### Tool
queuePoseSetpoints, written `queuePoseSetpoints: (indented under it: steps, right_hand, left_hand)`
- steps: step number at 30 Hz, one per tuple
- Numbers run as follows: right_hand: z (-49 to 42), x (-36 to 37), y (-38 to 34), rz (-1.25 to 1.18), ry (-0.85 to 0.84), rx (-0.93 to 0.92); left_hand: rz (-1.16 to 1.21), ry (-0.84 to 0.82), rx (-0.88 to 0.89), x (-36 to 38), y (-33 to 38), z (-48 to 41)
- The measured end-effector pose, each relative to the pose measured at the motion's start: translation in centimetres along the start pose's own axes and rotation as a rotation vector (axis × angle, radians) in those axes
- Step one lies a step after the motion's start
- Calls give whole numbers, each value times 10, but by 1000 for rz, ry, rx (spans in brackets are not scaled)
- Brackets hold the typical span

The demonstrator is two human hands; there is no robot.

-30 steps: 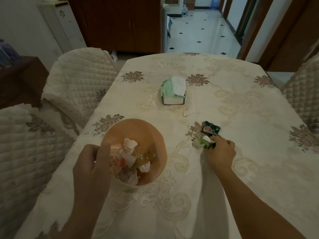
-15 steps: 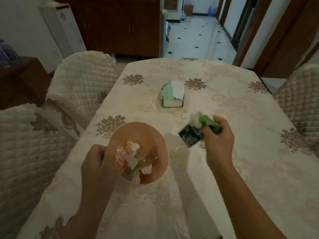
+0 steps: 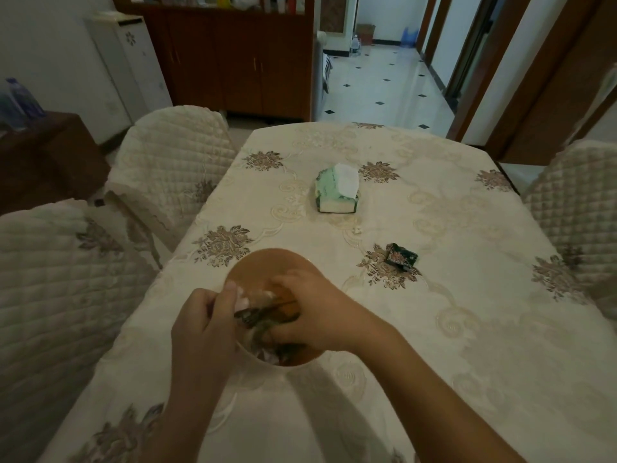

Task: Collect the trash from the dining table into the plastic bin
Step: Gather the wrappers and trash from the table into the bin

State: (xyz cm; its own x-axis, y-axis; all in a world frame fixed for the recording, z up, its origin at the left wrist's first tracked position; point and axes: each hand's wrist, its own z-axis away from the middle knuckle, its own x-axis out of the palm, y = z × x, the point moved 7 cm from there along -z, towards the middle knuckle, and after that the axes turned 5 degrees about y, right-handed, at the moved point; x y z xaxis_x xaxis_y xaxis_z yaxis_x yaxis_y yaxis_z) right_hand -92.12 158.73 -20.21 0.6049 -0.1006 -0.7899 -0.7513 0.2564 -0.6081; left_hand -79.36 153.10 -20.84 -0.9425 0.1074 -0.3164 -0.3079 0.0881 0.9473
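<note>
The peach plastic bin (image 3: pixel 267 262) stands on the near part of the dining table (image 3: pixel 467 295), holding crumpled tissues and wrappers. My left hand (image 3: pixel 203 325) grips its left rim. My right hand (image 3: pixel 310 315) is down inside the bin's mouth, fingers curled on blurred dark and green wrappers (image 3: pixel 253 315) that stick out toward my left thumb. Most of the bin's contents are hidden under my hands. One dark green wrapper (image 3: pixel 402 257) lies on the tablecloth to the right of the bin. A small white scrap (image 3: pixel 358 229) lies beyond it.
A green and white tissue pack (image 3: pixel 337 190) sits at the table's middle. Quilted chairs stand at the left (image 3: pixel 167 162), near left (image 3: pixel 60 295) and right (image 3: pixel 577 202). A dark wooden cabinet (image 3: pixel 233 61) and a tiled hallway lie beyond the table.
My right hand lifted wrappers off the tablecloth, carried them left and lowered them into the bin. My left hand has kept its hold on the rim.
</note>
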Motion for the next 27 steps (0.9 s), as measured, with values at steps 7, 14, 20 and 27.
queuePoseSetpoints:
  steps: [7,14,20,27]
  right_hand:
    - [12,-79,127,-338,836,356]
    - [-20,-48,267,20,654,576]
    - [-39,-40,297,229,680,471]
    - [-88,-60,280,132,838,324]
  left_hand:
    - [8,28,17,15,5,-15]
    - [50,59,50,47,8,-41]
    - [80,69,53,61,1,-57]
    - [156,114,-19,62,-11,-77]
